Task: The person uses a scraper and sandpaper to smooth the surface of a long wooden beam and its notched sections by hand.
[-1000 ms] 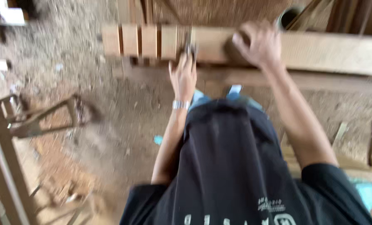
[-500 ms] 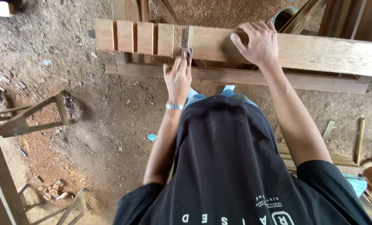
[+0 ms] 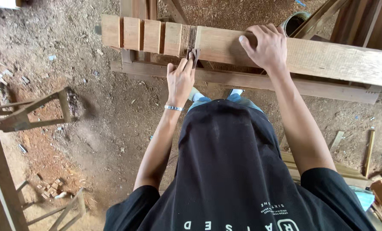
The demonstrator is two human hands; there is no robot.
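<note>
The left hand (image 3: 180,81) pinches a small dark folded piece of sandpaper (image 3: 193,54) between fingertips, pressing it into a notch in the long pale wooden beam (image 3: 328,60). The beam's long axis runs left to right across a timber trestle (image 3: 242,79), notched end leftward. The right hand (image 3: 266,45) lies spread, palm down, fingers curled over the beam's far edge. Both arms reach straight forward.

Plank across a trestle, a hand at each side of its notches.

The left hand (image 3: 180,81) pinches a folded sheet (image 3: 193,54) against the near edge of the plank (image 3: 328,57); the notches (image 3: 141,34) lie left of that grip, the right hand (image 3: 266,45) rests on the plank to its right, and the trestle rail (image 3: 242,79) runs just below.
</note>
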